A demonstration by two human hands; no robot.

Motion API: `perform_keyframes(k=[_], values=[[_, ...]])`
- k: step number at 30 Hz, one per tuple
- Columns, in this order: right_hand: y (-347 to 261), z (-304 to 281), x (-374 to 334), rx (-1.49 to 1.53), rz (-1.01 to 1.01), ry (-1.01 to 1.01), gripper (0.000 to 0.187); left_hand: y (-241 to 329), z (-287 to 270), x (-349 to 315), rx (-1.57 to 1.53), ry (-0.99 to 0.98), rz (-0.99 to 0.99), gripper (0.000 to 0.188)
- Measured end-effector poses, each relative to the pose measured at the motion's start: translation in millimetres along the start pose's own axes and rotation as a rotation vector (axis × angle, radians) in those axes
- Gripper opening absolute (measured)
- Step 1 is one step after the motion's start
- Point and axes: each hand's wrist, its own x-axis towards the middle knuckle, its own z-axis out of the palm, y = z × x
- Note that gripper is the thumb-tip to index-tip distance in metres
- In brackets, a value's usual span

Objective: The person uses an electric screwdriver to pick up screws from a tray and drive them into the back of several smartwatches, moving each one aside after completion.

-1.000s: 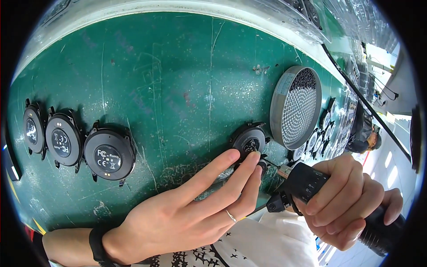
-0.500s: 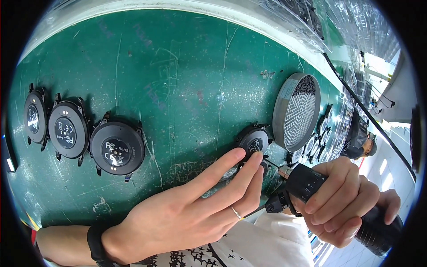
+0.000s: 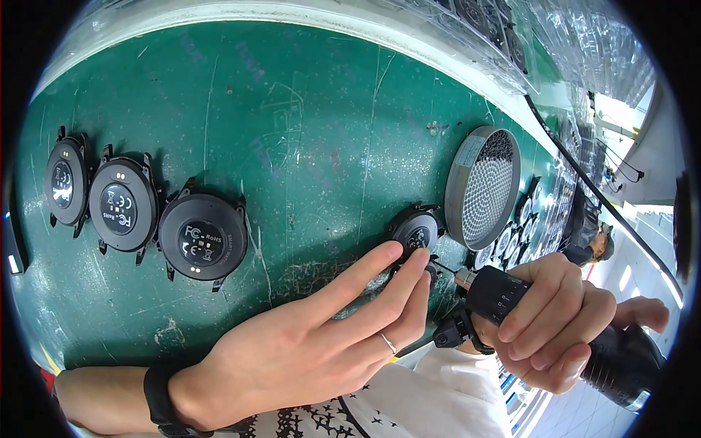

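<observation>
A round black watch case [image 3: 413, 222] lies with its back up. My left hand [image 3: 307, 343] holds it down: straight fingertips press its near edge, and the thumb is hidden. Closed round a black power screwdriver [image 3: 498, 293], my right hand [image 3: 558, 321] keeps the tool almost level. Its thin bit reaches left to the case beside my left fingertips; the exact contact point is too small to tell. Another small dark round part [image 3: 431, 274] shows partly behind those fingers. On the left, three black watch cases [image 3: 202, 237] lie in a row, backs up.
A round metal dish [image 3: 461, 186] with a dimpled floor and small dark screws stands just beyond the held case. Further right lie several watch cases [image 3: 504, 241]. A black cable [image 3: 584, 171] runs along the right, near clear plastic trays [image 3: 467, 33]. Another person [image 3: 588, 237] sits far right.
The view has shifted slightly, so the row of watch cases sits a little further right. My left hand stays on the case, and the screwdriver remains at it with barely any movement.
</observation>
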Motion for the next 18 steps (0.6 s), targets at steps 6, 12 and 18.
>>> perform_keyframes(k=[6, 12, 18], values=[[8.0, -5.2, -1.2, 0.04, -0.047, -0.078, 0.03, 0.1, 0.5, -4.0, 0.029, -0.005, -0.019, 0.026], [5.8, -6.4, 0.1, 0.024, -0.058, -0.116, 0.029, 0.0, -0.1, -1.7, 0.013, 0.005, -0.011, 0.026], [6.2, -2.8, 0.3, 0.018, -0.053, -0.052, 0.027, -0.7, 0.2, -1.9, 0.034, 0.0, -0.006, 0.027]])
